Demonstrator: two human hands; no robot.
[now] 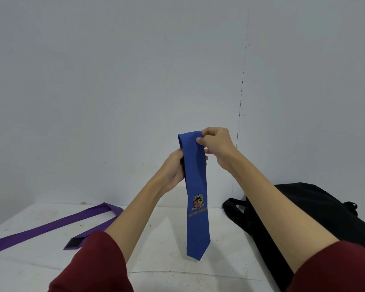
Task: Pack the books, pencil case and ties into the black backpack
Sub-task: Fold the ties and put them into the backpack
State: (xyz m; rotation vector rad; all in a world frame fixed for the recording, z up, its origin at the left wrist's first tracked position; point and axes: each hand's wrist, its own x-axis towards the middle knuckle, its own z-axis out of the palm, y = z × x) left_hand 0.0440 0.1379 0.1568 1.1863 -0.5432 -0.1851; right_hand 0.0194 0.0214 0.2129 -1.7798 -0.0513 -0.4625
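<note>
A blue tie (196, 186) with a school crest hangs in the air above the table, folded over at its top. My right hand (217, 146) pinches the folded top edge. Just below it, my left hand (174, 167) grips the tie from the left side, fingers wrapped behind the cloth. The tie's pointed tip dangles just above the white table (166, 260). A purple tie (57, 223) lies bent on the table at the left. The black backpack (316, 209) rests on the table at the right, partly behind my right forearm. No books or pencil case are in view.
A plain grey wall stands close behind the table. The backpack's black straps (233, 205) spill toward the table's middle.
</note>
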